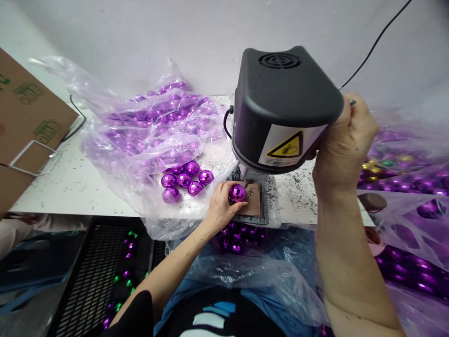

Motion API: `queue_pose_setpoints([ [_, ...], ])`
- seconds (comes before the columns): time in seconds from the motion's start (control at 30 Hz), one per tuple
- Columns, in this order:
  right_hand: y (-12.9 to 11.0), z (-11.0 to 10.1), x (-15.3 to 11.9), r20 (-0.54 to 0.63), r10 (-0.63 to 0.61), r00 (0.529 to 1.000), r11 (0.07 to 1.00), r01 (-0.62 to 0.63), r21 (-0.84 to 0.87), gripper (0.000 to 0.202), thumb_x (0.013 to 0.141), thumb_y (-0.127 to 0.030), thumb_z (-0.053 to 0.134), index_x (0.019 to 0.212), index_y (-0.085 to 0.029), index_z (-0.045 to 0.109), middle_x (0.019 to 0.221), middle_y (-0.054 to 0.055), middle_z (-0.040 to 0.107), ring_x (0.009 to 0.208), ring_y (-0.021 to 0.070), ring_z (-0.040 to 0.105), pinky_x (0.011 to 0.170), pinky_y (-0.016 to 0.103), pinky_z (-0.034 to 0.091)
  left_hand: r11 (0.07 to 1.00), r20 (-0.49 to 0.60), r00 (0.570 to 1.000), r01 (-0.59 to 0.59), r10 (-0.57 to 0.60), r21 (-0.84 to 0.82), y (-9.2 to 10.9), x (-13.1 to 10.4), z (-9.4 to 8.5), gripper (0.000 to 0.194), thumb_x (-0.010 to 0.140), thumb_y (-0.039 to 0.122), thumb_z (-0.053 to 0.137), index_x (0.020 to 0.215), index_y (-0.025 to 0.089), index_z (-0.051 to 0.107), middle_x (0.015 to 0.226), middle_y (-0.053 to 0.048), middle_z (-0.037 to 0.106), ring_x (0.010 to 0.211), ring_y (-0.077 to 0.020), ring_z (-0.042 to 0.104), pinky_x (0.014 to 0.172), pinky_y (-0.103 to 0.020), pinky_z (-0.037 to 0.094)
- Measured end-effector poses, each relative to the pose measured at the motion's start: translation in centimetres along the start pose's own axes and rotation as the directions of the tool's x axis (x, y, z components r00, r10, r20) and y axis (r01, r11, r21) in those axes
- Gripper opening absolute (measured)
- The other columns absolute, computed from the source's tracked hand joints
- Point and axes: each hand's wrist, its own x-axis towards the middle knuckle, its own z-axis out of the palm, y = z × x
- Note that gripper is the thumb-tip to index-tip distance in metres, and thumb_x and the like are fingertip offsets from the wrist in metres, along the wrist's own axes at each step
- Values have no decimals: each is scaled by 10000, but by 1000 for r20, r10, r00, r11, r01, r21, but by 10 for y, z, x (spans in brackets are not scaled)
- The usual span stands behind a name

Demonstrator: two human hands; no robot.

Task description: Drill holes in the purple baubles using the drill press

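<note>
My left hand holds a shiny purple faceted ball on the small base plate under a black press machine. My right hand is closed around the machine's lever at its right side, only the lever's tip showing above the fist. Several loose purple balls lie on plastic just left of my left hand. The tool under the machine head is mostly hidden by the housing.
A clear bag of purple balls fills the table's back left. More purple and coloured balls in plastic lie at the right. A cardboard box stands far left. A black crate and a bag with balls sit below the table edge.
</note>
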Motion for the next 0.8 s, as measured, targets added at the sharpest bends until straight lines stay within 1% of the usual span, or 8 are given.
queue_pose_setpoints([
  [0.13, 1, 0, 0, -7, -4, 1000, 1000, 4, 12, 622, 780, -751, 507, 735, -141, 396, 541, -67, 324, 408, 6, 348, 395, 164, 265, 998, -27, 999, -25, 26, 56, 2, 2, 10, 504, 778, 198, 783, 1218, 226, 539, 1226, -84, 569, 1175, -253, 556, 1044, -413, 451],
  [0.3, 3, -3, 0, 5, -11, 1000, 1000, 11, -13, 602, 810, -727, 501, 743, -135, 412, 543, -63, 322, 436, -5, 344, 416, 152, 276, 1000, -18, 1000, 8, -9, -22, 5, 1, 18, 486, 790, 107, 686, 1231, 222, 519, 1232, -87, 523, 1197, -233, 529, 1059, -392, 435],
  [0.37, 3, -3, 0, -3, -16, 1000, 1000, 16, -20, 599, 817, -721, 500, 739, -133, 413, 551, -62, 320, 448, -9, 336, 427, 152, 279, 999, -1, 1000, 21, -21, -45, 7, 1, 19, 482, 812, 136, 683, 1251, 227, 506, 1277, -92, 519, 1237, -238, 508, 1084, -405, 408],
  [0.43, 2, -2, 0, -6, -18, 1000, 1000, 18, -13, 602, 816, -723, 499, 733, -135, 404, 551, -63, 314, 443, -10, 331, 425, 154, 275, 998, 15, 1000, 18, -17, -53, 8, 1, 20, 449, 845, 224, 703, 1251, 228, 510, 1295, -91, 541, 1259, -250, 497, 1117, -436, 363],
  [0.53, 0, 0, -1, -3, -10, 1000, 1000, 10, 13, 613, 790, -743, 509, 727, -145, 391, 537, -68, 309, 412, 3, 329, 399, 169, 265, 999, 43, 999, 32, -30, -44, 10, 1, 22, 356, 910, 342, 665, 1219, 224, 534, 1219, -74, 619, 1207, -248, 540, 1155, -483, 285],
  [0.6, -1, 1, -1, -1, -2, 1000, 1000, 2, 28, 626, 762, -765, 519, 728, -153, 392, 526, -71, 308, 392, 18, 334, 378, 180, 256, 998, 33, 998, 54, -54, -16, 11, 2, 24, 345, 932, 359, 638, 1226, 216, 529, 1186, -71, 646, 1172, -242, 564, 1175, -504, 236],
  [0.67, -1, 1, -1, -1, -1, 1000, 999, 1, 38, 641, 740, -784, 530, 728, -157, 398, 520, -70, 310, 382, 28, 341, 363, 188, 251, 998, 15, 998, 57, -57, 28, 11, 2, 26, 376, 931, 367, 636, 1249, 207, 514, 1203, -82, 646, 1177, -248, 561, 1186, -517, 209],
  [0.8, 1, -1, 0, 8, -4, 1000, 1000, 3, 29, 629, 763, -763, 551, 722, -149, 422, 526, -64, 320, 391, 31, 352, 373, 193, 270, 995, 37, 998, 46, -50, 87, 10, 1, 27, 363, 942, 368, 608, 1253, 208, 514, 1202, -89, 644, 1188, -260, 547, 1180, -538, 213],
])
